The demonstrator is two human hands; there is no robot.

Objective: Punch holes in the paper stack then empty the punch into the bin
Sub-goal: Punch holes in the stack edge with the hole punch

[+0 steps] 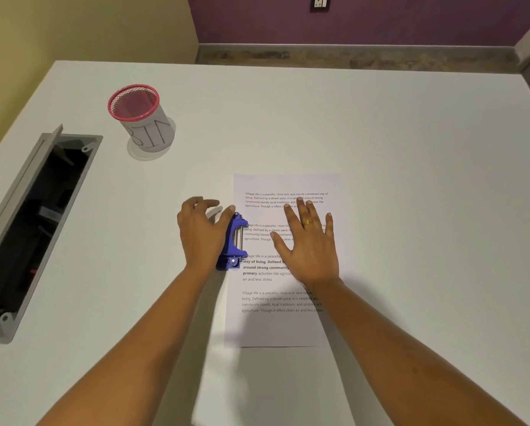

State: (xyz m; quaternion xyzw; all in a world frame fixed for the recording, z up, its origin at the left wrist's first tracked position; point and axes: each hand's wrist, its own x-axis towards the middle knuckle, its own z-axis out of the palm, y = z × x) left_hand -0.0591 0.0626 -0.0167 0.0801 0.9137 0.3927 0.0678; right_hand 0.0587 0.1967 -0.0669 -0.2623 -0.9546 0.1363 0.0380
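Along the left edge of the white desk point(380, 124) a long grey-framed cable tray point(39, 229) is sunk into the surface, its narrow lid tipped up and dark contents showing inside. Toward the far left corner, beyond the tray, stands a mesh bin point(142, 118) with a pink rim, wrapped in white paper lettered "BIN"; it is upright and well apart from everything else.

Near the middle of the desk the left hand point(200, 233) rests over a blue hole punch point(234, 242), palm down, fingers loosely curled and the thumb reaching along the far end of the punch. Whether the hand actually grips the punch or only lies against it cannot be told. The punch sits on the left edge of the paper stack point(283, 259), its mouth facing the sheets, roughly halfway along that edge.

The paper stack lies flat, long side running from the near edge toward the far edge, the top sheet printed with several blocks of text. The right hand point(309, 244) presses flat on the stack just right of the punch, fingers spread wide, holding nothing; a gold ring point(308, 222) shows on one finger.
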